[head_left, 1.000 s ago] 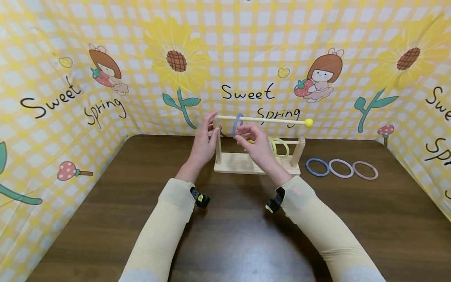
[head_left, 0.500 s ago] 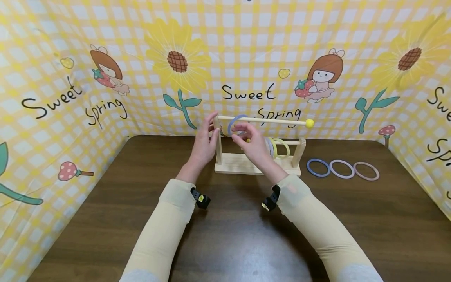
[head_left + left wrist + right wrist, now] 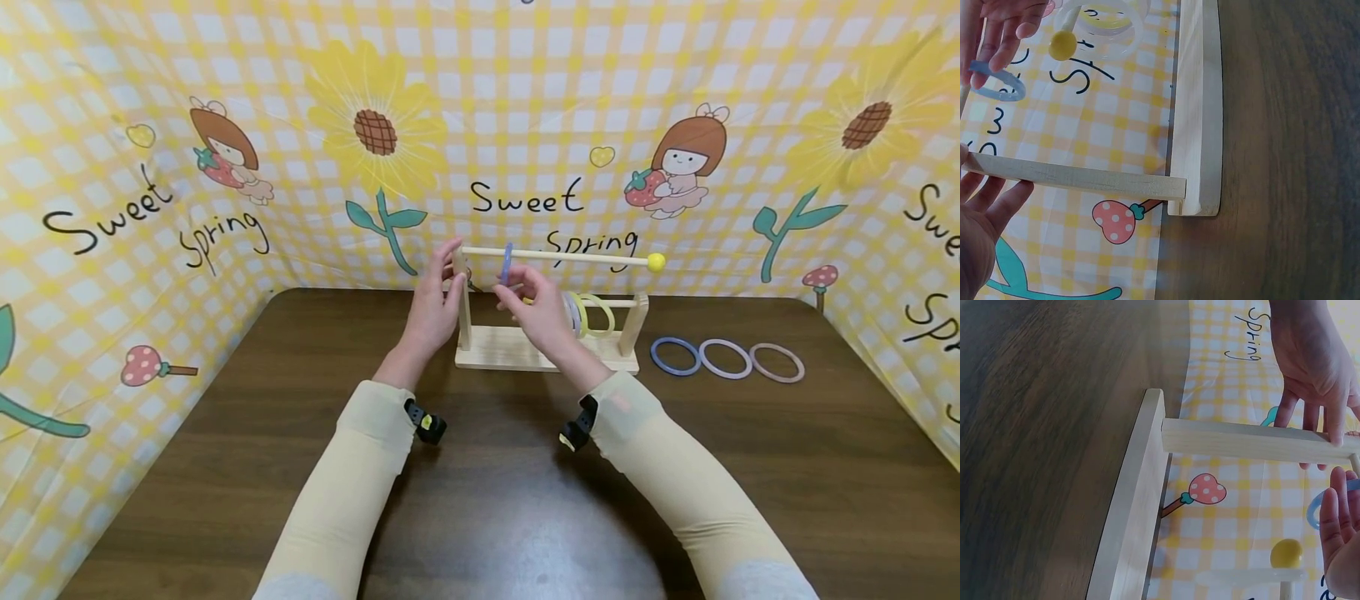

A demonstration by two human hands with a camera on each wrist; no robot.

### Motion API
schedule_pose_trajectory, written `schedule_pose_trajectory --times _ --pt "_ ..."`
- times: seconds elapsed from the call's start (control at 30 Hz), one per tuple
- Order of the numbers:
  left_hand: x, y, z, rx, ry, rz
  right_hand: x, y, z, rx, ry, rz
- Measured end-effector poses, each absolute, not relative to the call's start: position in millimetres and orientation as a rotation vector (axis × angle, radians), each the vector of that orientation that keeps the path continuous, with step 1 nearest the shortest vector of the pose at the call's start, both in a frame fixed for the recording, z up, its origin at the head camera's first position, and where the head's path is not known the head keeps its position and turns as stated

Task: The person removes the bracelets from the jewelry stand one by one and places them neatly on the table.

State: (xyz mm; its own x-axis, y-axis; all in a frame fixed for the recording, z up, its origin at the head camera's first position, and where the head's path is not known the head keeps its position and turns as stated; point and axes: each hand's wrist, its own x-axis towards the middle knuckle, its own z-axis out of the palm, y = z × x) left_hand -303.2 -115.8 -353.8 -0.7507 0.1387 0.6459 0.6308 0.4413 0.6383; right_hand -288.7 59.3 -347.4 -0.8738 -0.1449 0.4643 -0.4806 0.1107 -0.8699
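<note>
A light wooden rack has an upright post on its left, where my left hand grips with the thumb on one side and fingers on the other, as the left wrist view confirms near the post. From the post's top a thin rod runs right to a yellow ball. Around that rod hangs a blue ring, seen nearly edge-on. Thumb and fingers of my right hand pinch its lower part. Yellow and whitish rings hang on the lower rod, partly behind my right hand.
Right of the rack, a blue ring, a pale lilac ring and a pinkish ring lie flat in a row on the dark wooden table. A checked, printed cloth stands behind and at both sides.
The blue ring on the upper rod swung to face the camera half a second ago and is nearly edge-on now. My right hand has shifted slightly left overall. My left hand stays put.
</note>
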Motion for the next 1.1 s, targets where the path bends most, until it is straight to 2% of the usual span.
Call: schedule_pose_trajectory --times 1.1 --pt "-304.9 -113.9 -354.9 -0.630 -2.179 -1.315 -279.2 121.8 -349.3 0.519 -2.069 1.791"
